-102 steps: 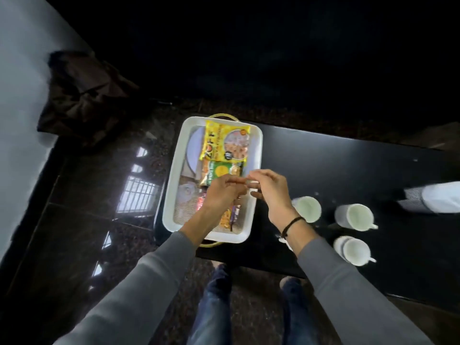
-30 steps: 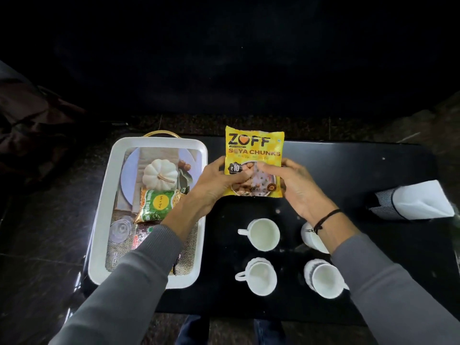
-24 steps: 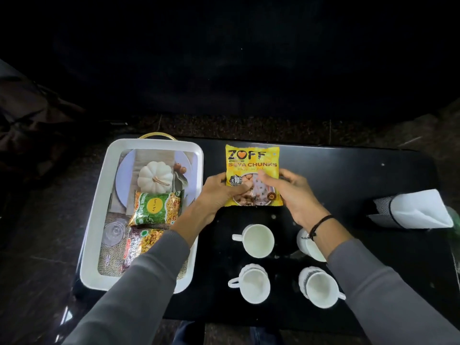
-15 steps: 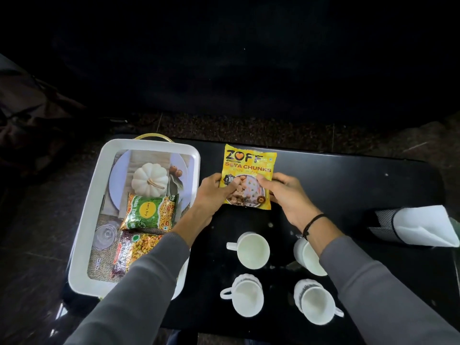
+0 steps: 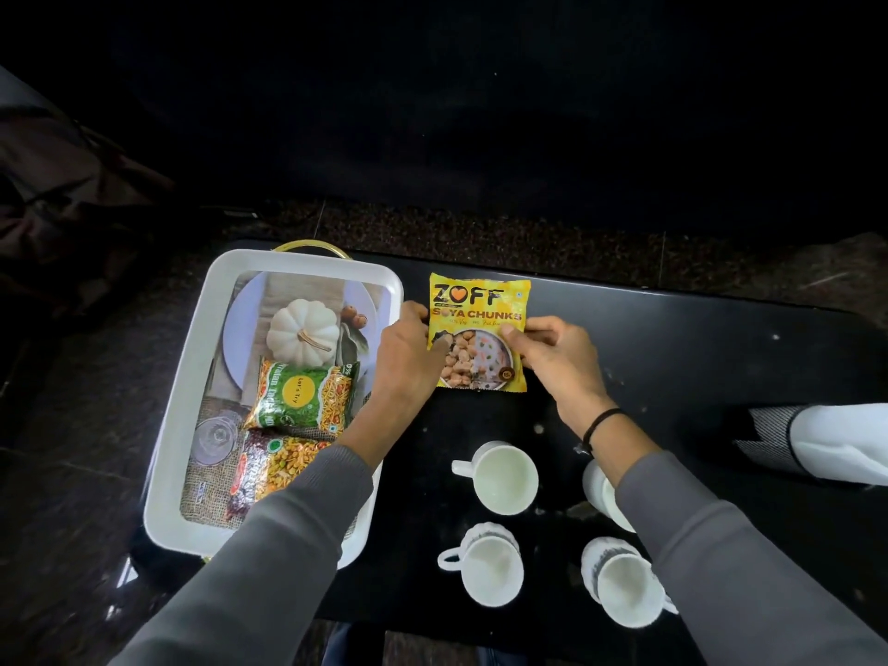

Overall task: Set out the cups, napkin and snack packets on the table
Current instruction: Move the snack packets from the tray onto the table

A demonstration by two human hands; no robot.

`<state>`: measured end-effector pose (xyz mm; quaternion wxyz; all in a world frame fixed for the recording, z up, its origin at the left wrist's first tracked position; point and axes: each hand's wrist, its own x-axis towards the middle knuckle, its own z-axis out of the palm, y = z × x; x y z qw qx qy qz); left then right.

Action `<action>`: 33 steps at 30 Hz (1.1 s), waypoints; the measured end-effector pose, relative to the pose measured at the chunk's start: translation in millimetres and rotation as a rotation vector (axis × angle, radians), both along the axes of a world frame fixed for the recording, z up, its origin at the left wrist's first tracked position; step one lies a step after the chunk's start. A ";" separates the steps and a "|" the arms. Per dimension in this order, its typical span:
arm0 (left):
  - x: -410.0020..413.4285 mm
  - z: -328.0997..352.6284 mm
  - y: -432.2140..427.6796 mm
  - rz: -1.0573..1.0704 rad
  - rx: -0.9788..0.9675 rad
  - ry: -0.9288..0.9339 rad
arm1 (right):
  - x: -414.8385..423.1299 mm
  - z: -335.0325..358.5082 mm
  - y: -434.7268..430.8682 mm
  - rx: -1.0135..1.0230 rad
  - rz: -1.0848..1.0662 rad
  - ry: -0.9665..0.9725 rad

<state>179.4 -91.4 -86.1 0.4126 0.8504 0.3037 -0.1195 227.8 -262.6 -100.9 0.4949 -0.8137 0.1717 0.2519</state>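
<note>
Soya chunks packet: one yellow ZOFF packet [image 5: 478, 329], face up on the black table [image 5: 672, 348] near its far edge, just right of the tray.
Left hand: left hand [image 5: 408, 348] pinched the packet's left edge, thumb on the front.
Right hand: right hand [image 5: 557, 355] pinched the packet's right edge, thumb on the front; black band [image 5: 600, 423] on that wrist.
Packets count: three seen. One on the table, two in the tray: a green namkeen packet [image 5: 302, 396] and a red-and-yellow packet [image 5: 274, 466] in front of it, partly under the left sleeve [image 5: 269, 560].
Cups count: four white cups in a two-by-two block nearer than the packet, apart from it. Far-left cup [image 5: 502, 478], near-left cup [image 5: 490, 567], near-right cup [image 5: 624, 588], far-right cup [image 5: 600, 490] mostly hidden by the right sleeve [image 5: 730, 560].
Napkin: one white napkin roll [image 5: 836, 442] with a patterned band, lying at the table's right end, cut by the frame.
Tray: one white tray [image 5: 182, 415] with a gold handle [image 5: 312, 245], at the table's left end, its left rim past the table edge. Bottom showed a pumpkin picture [image 5: 302, 331].
Open room: bare tabletop between packet and napkin, right of the right hand; narrow strip between tray and cups.
Edges: far table edge just behind the packet; near edge just in front of the near cups.
</note>
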 end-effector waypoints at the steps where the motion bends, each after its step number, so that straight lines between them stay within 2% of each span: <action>1: -0.9 1.6 -0.1 -0.018 0.011 0.003 | -0.7 1.0 -0.6 -0.019 -0.011 -0.010; 9: -16.0 17.5 5.4 -0.093 0.038 -0.060 | -16.6 19.8 8.3 -0.223 0.028 -0.141; 17: -42.4 34.7 37.8 -0.118 -0.016 -0.170 | -44.6 44.6 58.0 -0.153 0.163 -0.178; 22: -69.5 44.9 86.8 -0.073 0.100 -0.194 | -70.3 49.6 113.1 -0.122 0.356 -0.169; 25: -92.2 47.4 120.6 0.007 0.211 -0.083 | -86.8 47.5 145.1 -0.149 0.459 -0.129; 27: -106.7 48.1 137.3 0.073 0.216 0.024 | -95.6 45.3 162.3 -0.229 0.522 -0.115; 30: -123.2 45.1 154.8 0.105 0.176 0.141 | -103.0 39.4 181.0 -0.300 0.559 -0.108; 33: -129.2 37.5 164.2 0.110 0.050 0.240 | -103.0 34.0 189.0 -0.285 0.532 -0.061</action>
